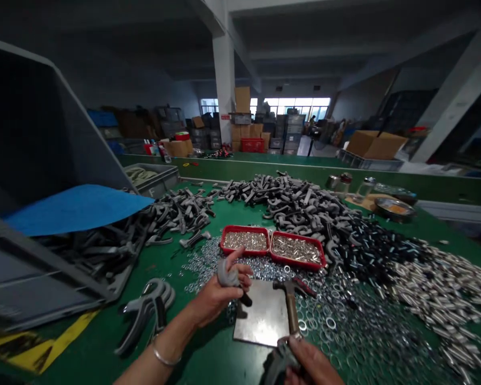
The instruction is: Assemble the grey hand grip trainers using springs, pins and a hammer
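My left hand (220, 293) is closed around a grey curved handle part (226, 276), held just above the left edge of a bare metal plate (263, 320). A small dark piece sticks out below its fingers. My right hand (310, 363) grips the wooden handle of a claw hammer (292, 305) at the bottom edge of the view. The hammer head rests near the plate's far right corner. Several finished grey handle parts (148, 310) lie to the left of my left wrist.
Two red trays (272, 247) of small metal pieces sit beyond the plate, ringed by loose washers (328, 321). Heaps of grey handles (296, 206), black sleeves and metal pins (436, 289) cover the green table. A tipped grey crate (36, 224) with a blue sheet spills parts at left.
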Demonstrator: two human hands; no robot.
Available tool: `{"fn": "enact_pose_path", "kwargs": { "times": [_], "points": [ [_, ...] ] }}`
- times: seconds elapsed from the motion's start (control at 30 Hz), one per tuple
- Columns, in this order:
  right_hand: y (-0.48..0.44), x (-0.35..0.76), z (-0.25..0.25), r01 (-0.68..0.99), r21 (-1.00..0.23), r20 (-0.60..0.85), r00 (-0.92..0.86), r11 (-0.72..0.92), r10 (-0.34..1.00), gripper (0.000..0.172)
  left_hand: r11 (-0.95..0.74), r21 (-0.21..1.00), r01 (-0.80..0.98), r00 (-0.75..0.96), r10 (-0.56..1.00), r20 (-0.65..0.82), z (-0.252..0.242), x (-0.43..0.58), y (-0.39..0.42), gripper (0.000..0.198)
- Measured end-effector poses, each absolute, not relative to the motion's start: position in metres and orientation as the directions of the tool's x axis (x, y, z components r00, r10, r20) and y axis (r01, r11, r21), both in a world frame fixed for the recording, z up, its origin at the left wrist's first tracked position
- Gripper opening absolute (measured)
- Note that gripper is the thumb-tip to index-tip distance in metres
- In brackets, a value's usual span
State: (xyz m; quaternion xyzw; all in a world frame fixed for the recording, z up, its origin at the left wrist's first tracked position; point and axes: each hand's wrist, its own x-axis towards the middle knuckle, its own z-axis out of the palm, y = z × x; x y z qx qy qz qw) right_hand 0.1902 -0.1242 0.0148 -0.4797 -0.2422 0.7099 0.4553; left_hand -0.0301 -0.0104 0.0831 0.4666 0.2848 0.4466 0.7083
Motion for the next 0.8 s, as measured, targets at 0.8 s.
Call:
{"fn": "enact_pose_path", "kwargs": {
  "times": [0.8],
  "points": [
    [-0.165, 0.173, 0.050, 0.533, -0.818, 0.153, -0.159, 0.215, 0.975, 0.020, 0.237, 0.966, 0.105, 0.413, 0.873, -0.259, 0.051, 0.016, -0.138, 0.046]
  ]
}}
